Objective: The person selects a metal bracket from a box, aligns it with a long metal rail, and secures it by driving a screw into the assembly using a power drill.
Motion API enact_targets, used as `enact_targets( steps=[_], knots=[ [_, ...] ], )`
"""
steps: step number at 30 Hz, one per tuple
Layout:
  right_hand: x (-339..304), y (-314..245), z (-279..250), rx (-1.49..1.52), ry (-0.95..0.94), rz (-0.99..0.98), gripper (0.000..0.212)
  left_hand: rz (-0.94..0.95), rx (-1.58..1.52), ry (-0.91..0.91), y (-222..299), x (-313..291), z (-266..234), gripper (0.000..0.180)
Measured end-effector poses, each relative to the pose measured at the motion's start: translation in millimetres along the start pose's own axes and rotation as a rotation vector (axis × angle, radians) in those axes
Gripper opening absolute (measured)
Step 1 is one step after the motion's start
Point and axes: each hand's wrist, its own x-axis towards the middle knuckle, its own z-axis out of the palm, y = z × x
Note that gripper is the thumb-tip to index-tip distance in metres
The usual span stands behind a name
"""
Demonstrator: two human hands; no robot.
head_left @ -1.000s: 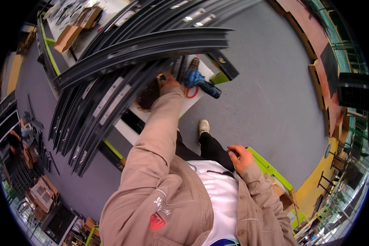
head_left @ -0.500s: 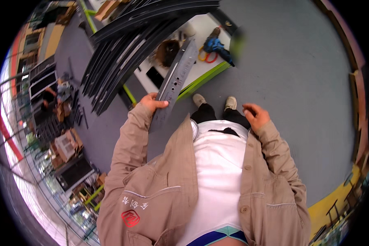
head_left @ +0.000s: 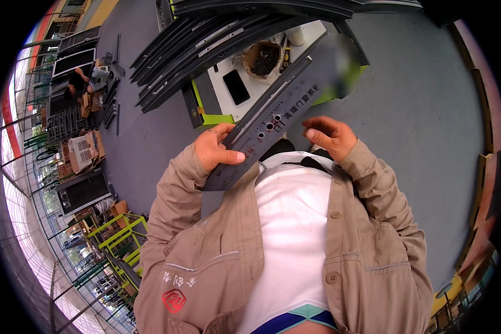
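Note:
My left hand (head_left: 217, 149) is closed around the near end of a long grey metal profile (head_left: 244, 154), thumb on its face. The profile slants up and away to the right, with printed film and several round holes on its face. Its far end is smeared by a blurred patch. My right hand (head_left: 337, 139) is beside the profile, fingers bent and thumb apart from them, with nothing visible in it. Beyond the profile is a white table (head_left: 222, 106) with a black phone (head_left: 236, 87) and an open box (head_left: 261, 60) of small dark parts.
Many long dark profiles (head_left: 197, 47) lie stacked across the table's far left side. A white cylinder (head_left: 295, 36) and a yellow-and-black tool (head_left: 286, 58) are beside the box. A person (head_left: 80, 80) works far left, among frames and cartons (head_left: 83, 151). Boards line the right wall.
The profile has come closer and tilted further right, carried by my left hand. My right hand has moved left toward it. The drill and scissors no longer show.

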Motion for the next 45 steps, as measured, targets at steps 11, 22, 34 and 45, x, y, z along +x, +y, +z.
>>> enact_targets(
  steps=[11, 22, 34, 45],
  knots=[
    [-22, 9, -1, 0.152, 0.094, -0.019, 0.046, -0.069, 0.176, -0.067, 17, 8, 19, 0.086],
    [-30, 11, -2, 0.092, 0.134, -0.028, 0.04, -0.024, 0.158, -0.071, 19, 7, 26, 0.084],
    [68, 100, -29, -0.176, 0.179, 0.32, 0.04, 0.298, 0.919, 0.596, 60, 23, -75, 0.061],
    [180, 27, -19, 0.101, 0.328, 0.134, 0.063, 0.452, 0.921, 0.472, 86, 95, -204, 0.059]
  ],
)
